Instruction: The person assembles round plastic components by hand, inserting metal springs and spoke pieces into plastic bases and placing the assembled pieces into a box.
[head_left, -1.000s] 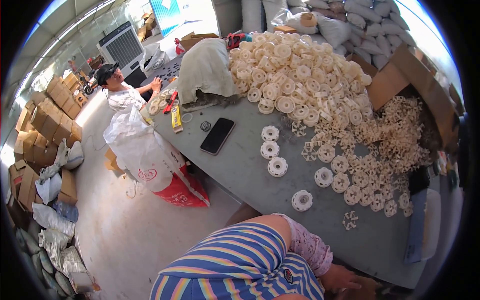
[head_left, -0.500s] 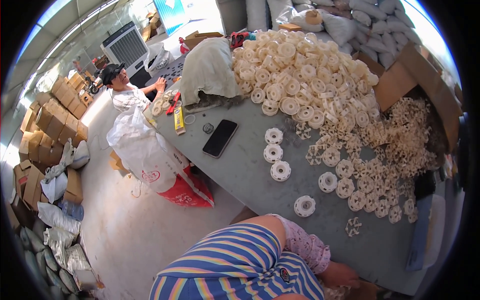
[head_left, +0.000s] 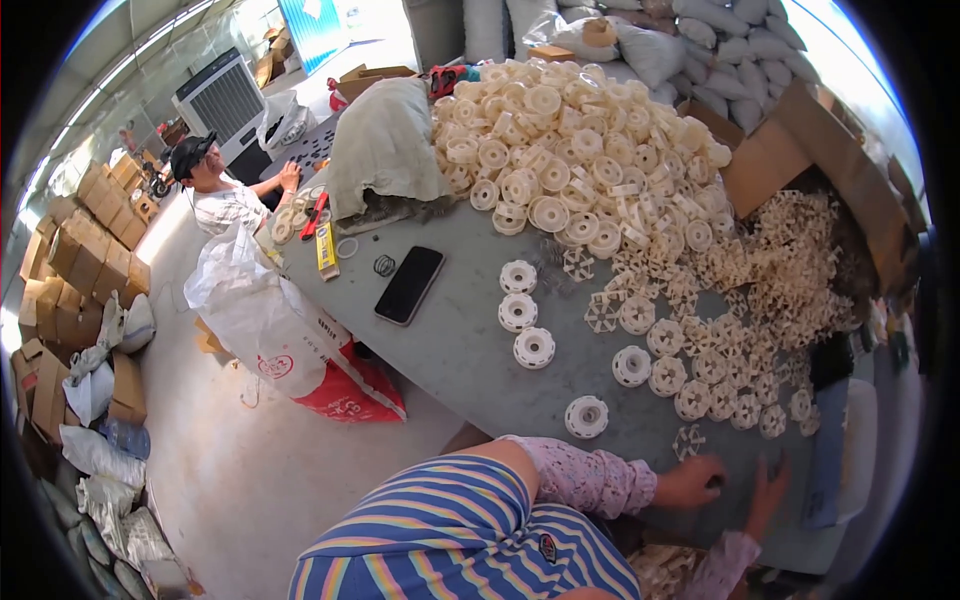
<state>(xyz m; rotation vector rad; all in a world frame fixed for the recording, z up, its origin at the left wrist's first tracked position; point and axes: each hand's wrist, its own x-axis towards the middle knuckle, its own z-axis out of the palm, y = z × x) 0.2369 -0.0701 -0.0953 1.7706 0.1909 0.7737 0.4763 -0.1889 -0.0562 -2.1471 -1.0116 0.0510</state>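
Note:
My left hand [head_left: 690, 483] is over the near table edge, its fingers curled, with a small dark spot between them that I cannot make out. To its right, my right hand [head_left: 768, 492] has its blurred fingers stretched away from me and apart. Just beyond my left hand lies a cream openwork plastic piece [head_left: 689, 441]. Round white slotted wheels stand to the left, the nearest wheel [head_left: 586, 417] apart from a row of three. Several cream discs with openwork pieces [head_left: 691, 399] spread beyond my hands. Below, between my forearms, more cream pieces [head_left: 665, 570] show.
A big heap of cream plastic rings [head_left: 580, 150] covers the table's far side, beside a pile of openwork pieces [head_left: 800, 250]. A phone [head_left: 410, 286], a wire coil [head_left: 384, 265] and a cloth-covered lump [head_left: 390, 145] lie left. A blue-edged bin [head_left: 832, 460] stands right. Another person sits far left.
My left hand has come up from below the table edge onto the table side. My right hand has come into view. The whole view has shifted slightly.

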